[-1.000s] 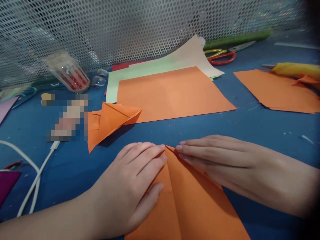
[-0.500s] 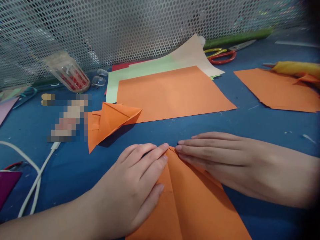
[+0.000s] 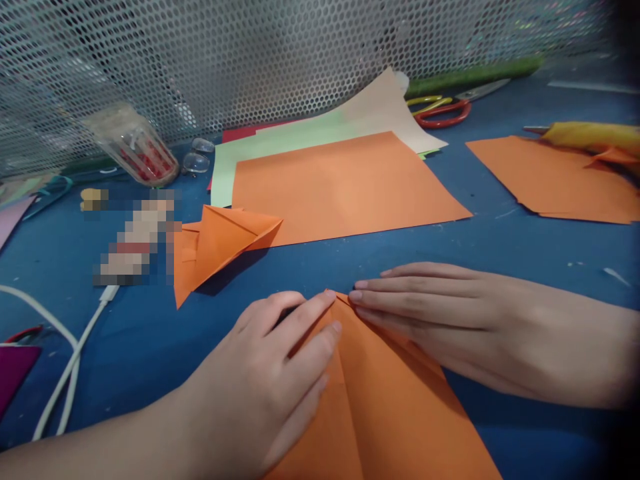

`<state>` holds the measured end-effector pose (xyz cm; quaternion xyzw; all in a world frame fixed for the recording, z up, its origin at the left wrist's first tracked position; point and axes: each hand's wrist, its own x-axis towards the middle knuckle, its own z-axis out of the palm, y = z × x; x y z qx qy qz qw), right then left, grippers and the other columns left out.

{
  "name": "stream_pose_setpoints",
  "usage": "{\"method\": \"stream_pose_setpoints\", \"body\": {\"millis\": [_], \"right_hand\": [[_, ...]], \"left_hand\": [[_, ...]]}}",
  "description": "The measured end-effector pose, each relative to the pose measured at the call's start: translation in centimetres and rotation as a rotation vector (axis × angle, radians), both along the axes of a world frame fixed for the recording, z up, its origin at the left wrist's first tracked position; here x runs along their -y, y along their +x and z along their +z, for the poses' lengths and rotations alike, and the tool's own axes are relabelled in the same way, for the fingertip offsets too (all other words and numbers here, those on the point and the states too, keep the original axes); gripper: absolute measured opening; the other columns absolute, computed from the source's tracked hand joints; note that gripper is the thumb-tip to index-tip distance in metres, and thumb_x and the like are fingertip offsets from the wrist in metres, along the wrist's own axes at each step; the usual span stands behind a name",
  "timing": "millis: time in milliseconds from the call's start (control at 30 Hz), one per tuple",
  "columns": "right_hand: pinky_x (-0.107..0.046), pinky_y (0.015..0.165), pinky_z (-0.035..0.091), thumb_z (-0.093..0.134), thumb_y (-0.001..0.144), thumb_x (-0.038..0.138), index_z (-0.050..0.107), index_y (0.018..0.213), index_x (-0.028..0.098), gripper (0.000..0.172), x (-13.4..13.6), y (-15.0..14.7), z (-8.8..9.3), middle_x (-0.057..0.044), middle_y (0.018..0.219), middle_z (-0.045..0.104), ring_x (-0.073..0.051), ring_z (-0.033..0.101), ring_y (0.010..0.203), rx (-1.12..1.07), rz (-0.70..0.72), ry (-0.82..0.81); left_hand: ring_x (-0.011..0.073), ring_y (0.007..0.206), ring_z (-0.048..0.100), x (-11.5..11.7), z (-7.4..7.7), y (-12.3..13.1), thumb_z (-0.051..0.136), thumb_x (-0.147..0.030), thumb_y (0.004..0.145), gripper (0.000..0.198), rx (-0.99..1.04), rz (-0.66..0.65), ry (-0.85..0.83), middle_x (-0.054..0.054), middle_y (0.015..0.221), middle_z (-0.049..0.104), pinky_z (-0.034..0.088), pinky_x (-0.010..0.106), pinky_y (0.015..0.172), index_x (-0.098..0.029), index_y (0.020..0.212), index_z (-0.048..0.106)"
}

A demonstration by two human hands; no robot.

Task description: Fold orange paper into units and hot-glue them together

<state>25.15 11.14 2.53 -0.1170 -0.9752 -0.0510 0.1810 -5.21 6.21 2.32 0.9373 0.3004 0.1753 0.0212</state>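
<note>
A creased orange paper sheet (image 3: 395, 400) lies in front of me, folded to a point at its far end, with a crease running down from that tip. My left hand (image 3: 280, 373) is closed on its left side, the index fingertip pressing at the point. Stretched flat with the fingers together, my right hand (image 3: 450, 313) rests along the right folded edge; its thumb is hidden. Just beyond my left hand stands a folded orange paper piece (image 3: 225, 240) with pointed corners.
An orange sheet (image 3: 345, 187) covers green and cream paper (image 3: 380, 107) at the back. Scissors (image 3: 445, 113) lie behind it. At right, a yellow-handled tool (image 3: 590, 137) sits on more orange sheets (image 3: 565, 187). To the left are a jar (image 3: 145, 153) and white cable (image 3: 75, 360).
My left fingers have shifted slightly on the paper near its tip, the middle finger moving a little right and down. My right hand is almost unmoved.
</note>
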Motion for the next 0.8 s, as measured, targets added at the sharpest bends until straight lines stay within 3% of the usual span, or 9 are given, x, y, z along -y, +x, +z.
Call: {"method": "stream_pose_setpoints", "body": {"millis": [200,300,433,633,800], "right_hand": [[-0.034,0.124,0.057,0.031,0.118,0.008,0.076,0.139,0.005,0.05,-0.4,-0.2,0.3,-0.017,0.136,0.084,-0.02,0.075,0.139,-0.007,0.002,-0.063],[-0.034,0.124,0.057,0.033,0.117,0.009,0.075,0.143,0.006,0.049,-0.5,-0.1,0.2,-0.017,0.14,0.083,-0.02,0.073,0.142,-0.021,0.005,-0.098],[-0.037,0.128,0.051,0.035,0.116,0.009,0.072,0.147,0.005,0.049,-0.5,0.2,-0.2,-0.015,0.147,0.079,-0.02,0.069,0.147,0.008,0.01,-0.072],[-0.038,0.134,0.041,0.039,0.116,0.013,0.069,0.153,0.008,0.049,-1.0,0.7,-0.1,-0.014,0.161,0.068,-0.018,0.062,0.153,0.072,0.019,-0.093],[-0.039,0.135,0.041,0.04,0.114,0.014,0.067,0.157,0.01,0.051,-1.3,0.8,0.0,-0.014,0.161,0.069,-0.018,0.06,0.155,0.099,0.043,-0.1]], "left_hand": [[0.0301,0.133,0.064,0.1,0.4,-0.1,0.042,-0.014,0.111,0.031,0.025,0.076,-0.23,0.013,0.159,0.069,0.055,0.047,0.112,-0.019,0.135,0.062],[0.0288,0.14,0.061,-0.1,0.5,-0.2,0.046,-0.016,0.11,0.037,0.047,0.083,-0.335,0.012,0.159,0.068,0.054,0.046,0.114,-0.02,0.145,0.057],[0.0281,0.141,0.06,0.0,0.4,-0.1,0.041,-0.013,0.112,0.056,-0.003,0.073,-0.262,0.008,0.167,0.065,0.047,0.045,0.121,-0.019,0.167,0.049],[0.0285,0.139,0.059,0.3,0.1,0.0,0.04,-0.018,0.114,0.055,-0.053,0.084,-0.207,0.005,0.173,0.062,0.045,0.045,0.121,-0.016,0.166,0.056],[0.0312,0.134,0.059,0.2,0.3,-0.1,0.046,-0.021,0.113,0.054,-0.024,0.122,-0.277,0.004,0.172,0.062,0.049,0.048,0.117,-0.021,0.166,0.058]]}}
